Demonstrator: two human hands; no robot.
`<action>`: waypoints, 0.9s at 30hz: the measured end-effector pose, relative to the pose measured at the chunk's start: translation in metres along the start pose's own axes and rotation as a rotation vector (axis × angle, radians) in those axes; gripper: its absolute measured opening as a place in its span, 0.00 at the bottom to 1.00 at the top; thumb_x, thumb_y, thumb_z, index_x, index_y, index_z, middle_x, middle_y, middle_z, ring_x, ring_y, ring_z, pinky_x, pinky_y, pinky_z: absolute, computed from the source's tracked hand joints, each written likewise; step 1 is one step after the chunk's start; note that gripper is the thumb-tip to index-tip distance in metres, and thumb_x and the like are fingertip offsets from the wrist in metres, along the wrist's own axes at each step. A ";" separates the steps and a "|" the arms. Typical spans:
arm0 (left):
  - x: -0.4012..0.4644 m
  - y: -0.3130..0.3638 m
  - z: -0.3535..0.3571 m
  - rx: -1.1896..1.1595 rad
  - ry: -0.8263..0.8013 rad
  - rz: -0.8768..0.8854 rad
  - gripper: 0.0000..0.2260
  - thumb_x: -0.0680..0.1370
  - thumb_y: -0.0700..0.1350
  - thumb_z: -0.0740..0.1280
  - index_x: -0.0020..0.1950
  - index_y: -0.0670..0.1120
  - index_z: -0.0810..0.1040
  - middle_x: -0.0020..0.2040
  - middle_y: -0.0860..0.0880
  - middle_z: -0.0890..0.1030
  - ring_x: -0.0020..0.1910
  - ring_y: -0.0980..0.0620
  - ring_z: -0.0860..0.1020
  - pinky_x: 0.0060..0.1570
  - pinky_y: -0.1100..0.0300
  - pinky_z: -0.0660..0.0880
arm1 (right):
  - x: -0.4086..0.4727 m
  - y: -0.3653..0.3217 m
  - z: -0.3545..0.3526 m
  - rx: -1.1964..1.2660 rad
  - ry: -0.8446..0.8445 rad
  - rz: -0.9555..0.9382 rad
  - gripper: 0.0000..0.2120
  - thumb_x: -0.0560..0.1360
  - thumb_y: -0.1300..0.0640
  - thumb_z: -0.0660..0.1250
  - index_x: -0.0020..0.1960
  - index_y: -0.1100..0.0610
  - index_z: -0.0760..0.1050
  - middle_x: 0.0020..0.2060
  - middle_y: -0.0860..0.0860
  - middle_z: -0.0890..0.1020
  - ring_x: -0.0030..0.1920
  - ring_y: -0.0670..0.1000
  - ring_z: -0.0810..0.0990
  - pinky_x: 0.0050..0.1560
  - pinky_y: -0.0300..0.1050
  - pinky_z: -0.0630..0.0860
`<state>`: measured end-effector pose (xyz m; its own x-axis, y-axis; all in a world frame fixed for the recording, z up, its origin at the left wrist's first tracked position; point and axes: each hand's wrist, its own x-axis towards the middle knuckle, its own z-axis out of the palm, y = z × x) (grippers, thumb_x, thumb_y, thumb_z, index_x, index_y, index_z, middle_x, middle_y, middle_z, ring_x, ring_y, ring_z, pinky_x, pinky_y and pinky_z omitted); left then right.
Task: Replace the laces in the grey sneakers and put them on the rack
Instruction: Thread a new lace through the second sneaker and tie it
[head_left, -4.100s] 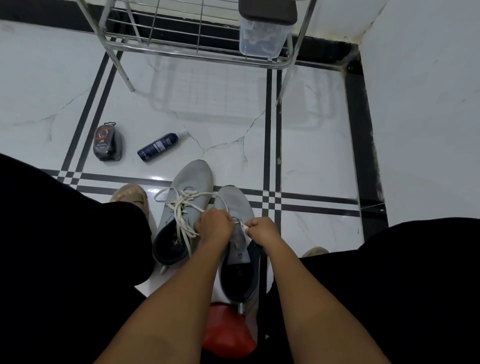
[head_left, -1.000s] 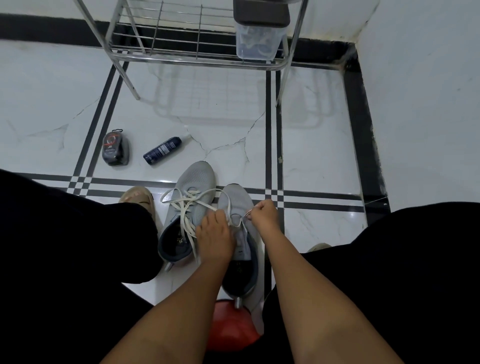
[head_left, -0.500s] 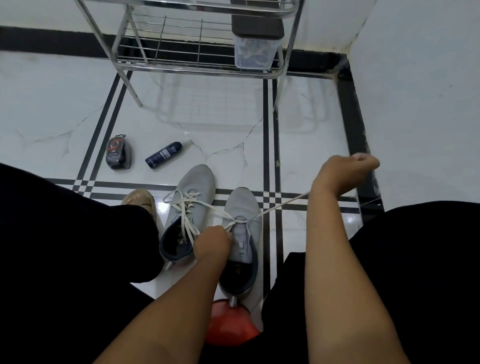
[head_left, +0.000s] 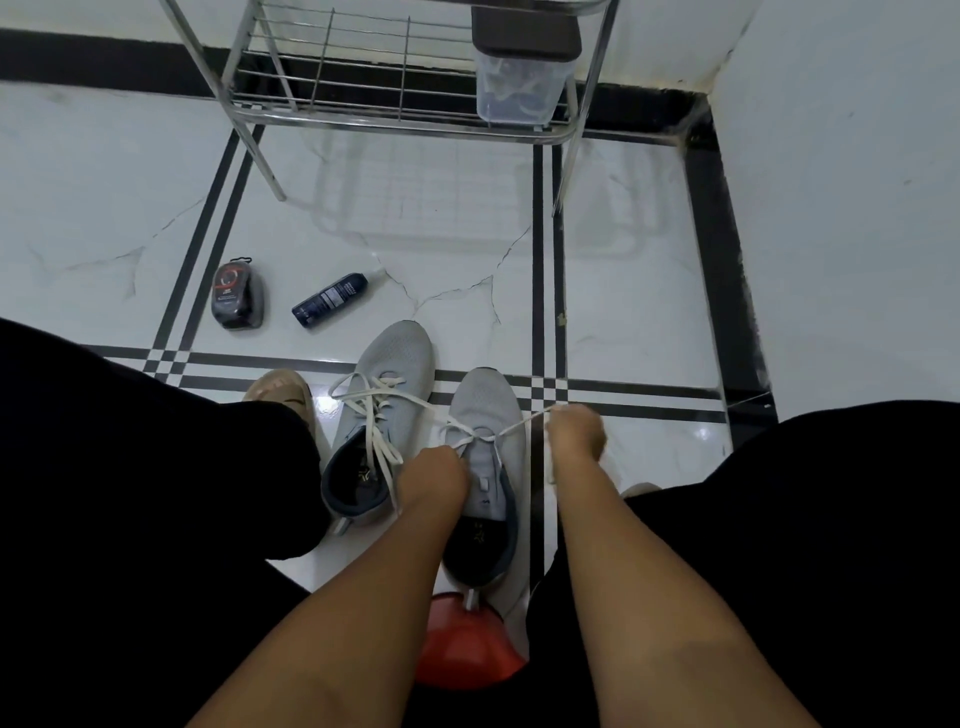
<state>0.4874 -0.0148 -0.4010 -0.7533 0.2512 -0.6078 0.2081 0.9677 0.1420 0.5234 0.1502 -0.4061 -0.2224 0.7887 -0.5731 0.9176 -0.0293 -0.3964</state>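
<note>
Two grey sneakers stand side by side on the floor between my knees. The left sneaker (head_left: 395, 374) has a loose white lace lying over it. On the right sneaker (head_left: 488, 415), a white lace (head_left: 514, 427) runs through the front eyelets. My left hand (head_left: 434, 475) rests on this sneaker's tongue and grips the lace there. My right hand (head_left: 574, 434) is just right of the sneaker and pinches the lace's other end, which stretches taut from the eyelets. The metal rack (head_left: 405, 111) stands at the far wall.
A lidded clear plastic box (head_left: 522, 78) sits on the rack's lowest shelf. A dark spray bottle (head_left: 330, 300) and a black polish sponge case (head_left: 238, 296) lie on the tiles to the left. A red stool (head_left: 467, 644) is below me. A wall rises on the right.
My right hand, which had pulled the lace far out to the right, has come back beside the right sneaker. The left hand has stayed on the sneaker.
</note>
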 end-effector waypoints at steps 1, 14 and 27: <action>-0.001 0.000 0.000 -0.002 -0.002 -0.007 0.14 0.82 0.46 0.55 0.59 0.43 0.78 0.59 0.43 0.79 0.58 0.44 0.78 0.52 0.55 0.73 | 0.005 -0.001 -0.015 0.164 0.168 0.122 0.13 0.81 0.59 0.57 0.57 0.63 0.78 0.53 0.59 0.81 0.54 0.60 0.80 0.46 0.48 0.75; 0.000 0.001 -0.001 -0.053 -0.018 -0.012 0.14 0.81 0.46 0.56 0.59 0.42 0.76 0.59 0.42 0.78 0.59 0.43 0.77 0.52 0.55 0.73 | -0.022 0.016 0.034 -0.242 -0.187 -0.311 0.06 0.79 0.53 0.60 0.54 0.49 0.74 0.52 0.52 0.80 0.51 0.56 0.78 0.49 0.47 0.76; 0.007 0.003 -0.003 -0.289 -0.058 -0.097 0.25 0.82 0.58 0.49 0.62 0.41 0.75 0.61 0.40 0.78 0.60 0.41 0.76 0.56 0.52 0.71 | -0.010 0.009 0.018 0.096 -0.228 0.023 0.11 0.75 0.60 0.62 0.57 0.55 0.73 0.54 0.53 0.79 0.50 0.55 0.77 0.48 0.44 0.73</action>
<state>0.4813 -0.0098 -0.4025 -0.7225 0.1639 -0.6717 -0.0550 0.9548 0.2921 0.5277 0.1308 -0.4171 -0.2809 0.6282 -0.7256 0.8903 -0.1119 -0.4415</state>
